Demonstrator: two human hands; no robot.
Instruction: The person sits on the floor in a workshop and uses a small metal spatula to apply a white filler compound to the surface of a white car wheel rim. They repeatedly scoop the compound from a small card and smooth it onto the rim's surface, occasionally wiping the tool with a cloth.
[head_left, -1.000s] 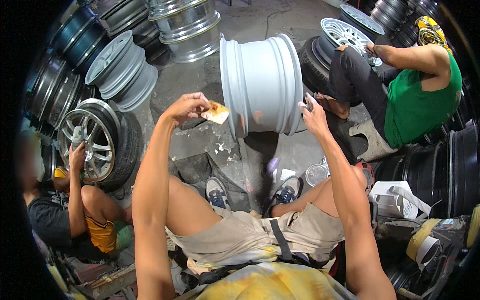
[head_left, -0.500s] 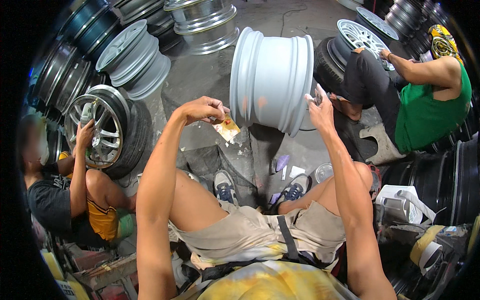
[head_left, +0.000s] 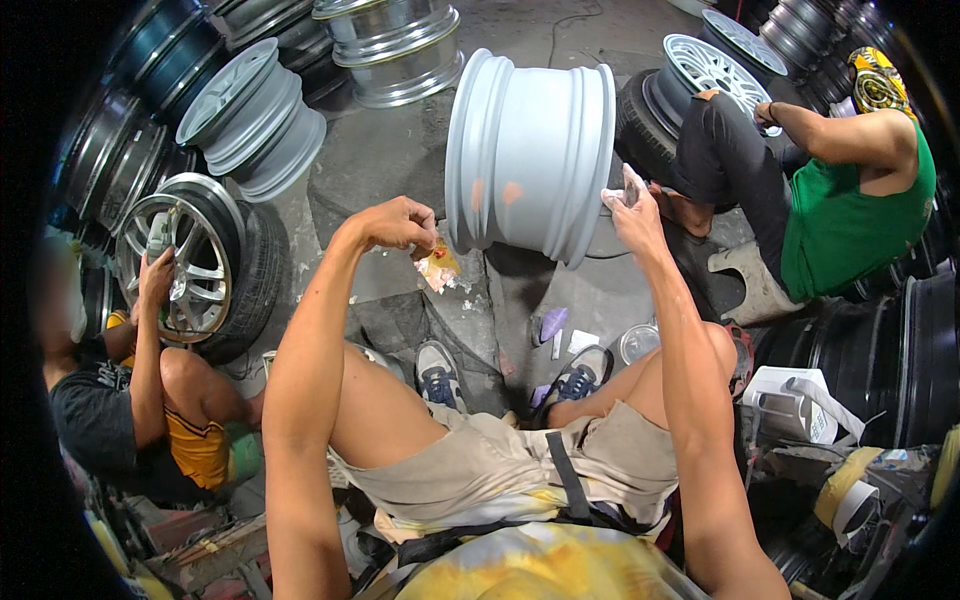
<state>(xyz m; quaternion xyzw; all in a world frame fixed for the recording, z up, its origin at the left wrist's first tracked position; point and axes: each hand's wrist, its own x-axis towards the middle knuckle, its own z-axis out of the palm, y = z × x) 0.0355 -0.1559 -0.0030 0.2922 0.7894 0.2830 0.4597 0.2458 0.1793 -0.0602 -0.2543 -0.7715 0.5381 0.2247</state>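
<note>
My left hand (head_left: pixel 400 222) is closed in a pinch on a yellow card (head_left: pixel 437 262), which carries a red blob and smears of pale paste. My right hand (head_left: pixel 636 212), white-dusted at the fingertips, is beside the right edge of a grey-primed wheel rim (head_left: pixel 535 150). Its fingers are bent round something small and dark that I cannot make out. The rim lies on its side on the floor in front of me, with two pinkish-orange patches low on its barrel.
A person at left holds a tool against a tyred wheel (head_left: pixel 195 265); another in a green top (head_left: pixel 865 215) sits at right by a white rim (head_left: pixel 715 80). More rims (head_left: pixel 255 120) stand behind. Paper scraps (head_left: pixel 583 342) and a clear round tub (head_left: pixel 640 343) lie near my shoes.
The whole view has shifted slightly, so most things appear a little further left. The yellow card is tilted differently in my left hand. My right hand stays by the rim's edge.
</note>
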